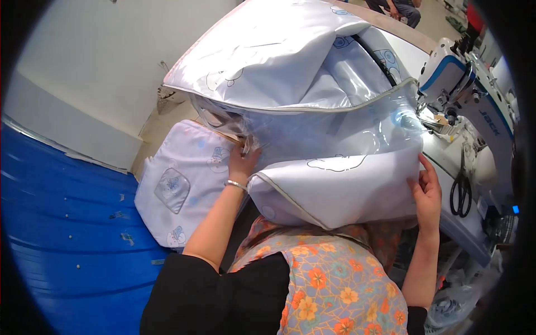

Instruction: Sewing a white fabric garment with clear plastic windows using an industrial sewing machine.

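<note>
A large white cover (pixel 268 67) with blue cartoon prints lies heaped across the sewing table, its grey-piped edge running beside a clear plastic panel (pixel 312 128). Nearer to me, a folded white printed flap (pixel 346 192) hangs over my lap. My left hand (pixel 244 163) is closed on the bunched left end of the clear plastic. At the flap's right edge, my right hand (pixel 427 195) has its thumb on the material and its fingers along the border. The right end of the plastic lies by the needle area of a white and blue sewing machine (pixel 444 75).
Black-handled scissors (pixel 460 192) lie right of my right hand. A padded white printed piece (pixel 181 178) rests at left, beside blue sheeting (pixel 72 240). Clear plastic bags (pixel 455 301) sit at lower right. Another person (pixel 399 8) sits at the far top.
</note>
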`<state>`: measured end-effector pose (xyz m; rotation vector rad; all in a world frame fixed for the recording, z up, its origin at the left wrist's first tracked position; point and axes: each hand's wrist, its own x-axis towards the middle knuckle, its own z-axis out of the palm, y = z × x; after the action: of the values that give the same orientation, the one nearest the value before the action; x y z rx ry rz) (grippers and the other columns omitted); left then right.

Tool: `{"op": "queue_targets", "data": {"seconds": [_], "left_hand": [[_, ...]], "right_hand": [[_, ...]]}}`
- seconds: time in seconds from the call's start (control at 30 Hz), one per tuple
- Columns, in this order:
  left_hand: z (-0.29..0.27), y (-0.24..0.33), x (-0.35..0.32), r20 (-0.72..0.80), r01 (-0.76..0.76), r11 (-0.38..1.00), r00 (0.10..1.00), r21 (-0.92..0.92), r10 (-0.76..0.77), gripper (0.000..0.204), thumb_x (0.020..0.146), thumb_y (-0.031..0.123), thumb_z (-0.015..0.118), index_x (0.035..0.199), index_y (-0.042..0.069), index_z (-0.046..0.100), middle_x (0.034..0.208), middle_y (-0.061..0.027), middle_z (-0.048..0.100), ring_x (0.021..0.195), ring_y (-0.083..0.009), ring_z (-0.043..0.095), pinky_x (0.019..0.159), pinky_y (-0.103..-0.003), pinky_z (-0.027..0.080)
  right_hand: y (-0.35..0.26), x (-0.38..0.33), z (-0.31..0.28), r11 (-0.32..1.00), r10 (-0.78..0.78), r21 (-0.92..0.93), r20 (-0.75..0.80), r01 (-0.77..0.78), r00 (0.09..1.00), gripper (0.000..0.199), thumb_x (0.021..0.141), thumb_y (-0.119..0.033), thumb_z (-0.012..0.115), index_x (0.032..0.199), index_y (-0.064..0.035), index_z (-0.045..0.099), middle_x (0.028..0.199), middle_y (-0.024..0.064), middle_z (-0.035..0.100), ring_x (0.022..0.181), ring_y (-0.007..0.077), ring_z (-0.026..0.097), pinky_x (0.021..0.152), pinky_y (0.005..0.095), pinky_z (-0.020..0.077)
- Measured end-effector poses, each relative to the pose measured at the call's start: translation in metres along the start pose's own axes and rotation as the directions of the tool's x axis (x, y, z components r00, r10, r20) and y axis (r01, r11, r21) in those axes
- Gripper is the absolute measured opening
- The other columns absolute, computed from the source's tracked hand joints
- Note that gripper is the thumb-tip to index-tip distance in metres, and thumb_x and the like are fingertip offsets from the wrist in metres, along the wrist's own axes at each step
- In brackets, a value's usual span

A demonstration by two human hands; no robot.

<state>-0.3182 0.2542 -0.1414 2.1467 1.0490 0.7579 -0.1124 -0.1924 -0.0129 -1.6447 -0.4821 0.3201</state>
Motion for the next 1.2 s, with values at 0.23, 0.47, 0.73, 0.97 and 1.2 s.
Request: {"op": "queue_targets", "data": {"seconds": [0.23,0.47,0.73,0.97,1.2], "left_hand": [[0.011,0.003,0.077,0.579,-0.292,0.951,0.76,-0.101,0.295,0.036,0.093,0.036,0.06,0.111,0.007,0.071,0.102,-0.0137,0.071,0.095,-0.0255,0.066,0.085,-0.036,0.048],[0.049,-0.026,0.049,0.281,-0.787,0.616,0.598,0.031,0.75,0.057,0.082,0.021,0.064,0.138,0.026,0.056,0.109,-0.0079,0.072,0.095,-0.0328,0.068,0.086,-0.045,0.052],[-0.077,0.102,0.062,0.322,-0.177,0.971,0.92,-0.163,0.222,0.026,0.083,0.007,0.066,0.108,0.001,0.067,0.081,-0.0098,0.065,0.071,-0.0173,0.059,0.064,-0.034,0.047],[-0.068,0.265,0.203,0.06,-0.81,0.433,0.494,0.395,0.868,0.014,0.077,0.012,0.065,0.075,-0.001,0.063,0.069,-0.0223,0.061,0.066,-0.0404,0.059,0.059,-0.047,0.043],[0.036,0.246,0.268,0.104,-0.751,0.485,0.583,0.448,0.806,0.027,0.088,0.027,0.058,0.082,0.002,0.068,0.081,-0.0221,0.066,0.082,-0.0405,0.064,0.082,-0.052,0.047]], "right_hand": [[-0.005,0.0,0.002,1.0,0.008,-0.025,-0.124,-0.011,0.992,0.056,0.091,0.003,0.06,0.144,-0.0071,0.047,0.086,-0.0043,0.055,0.08,0.0043,0.049,0.074,0.019,0.0381],[-0.007,0.003,0.013,0.992,0.052,-0.111,-0.12,-0.066,0.991,0.062,0.085,0.002,0.068,0.143,-0.0094,0.049,0.079,-0.0061,0.046,0.071,0.0043,0.044,0.065,0.0199,0.0383],[-0.008,-0.028,-0.003,0.962,0.234,-0.101,-0.175,-0.254,0.956,0.072,0.084,-0.005,0.071,0.148,-0.0064,0.039,0.091,0.0017,0.063,0.084,0.0101,0.06,0.077,0.0265,0.0479],[0.028,-0.076,-0.011,0.965,-0.051,-0.262,-0.127,0.016,0.991,0.055,0.082,-0.011,0.071,0.134,-0.0017,0.056,0.118,0.0178,0.068,0.112,0.0257,0.064,0.096,0.036,0.048],[0.008,-0.071,0.017,0.897,-0.171,-0.427,-0.091,0.117,0.981,0.043,0.083,-0.005,0.07,0.125,0.0018,0.062,0.101,0.0228,0.07,0.088,0.0324,0.071,0.078,0.0334,0.0536]]}}
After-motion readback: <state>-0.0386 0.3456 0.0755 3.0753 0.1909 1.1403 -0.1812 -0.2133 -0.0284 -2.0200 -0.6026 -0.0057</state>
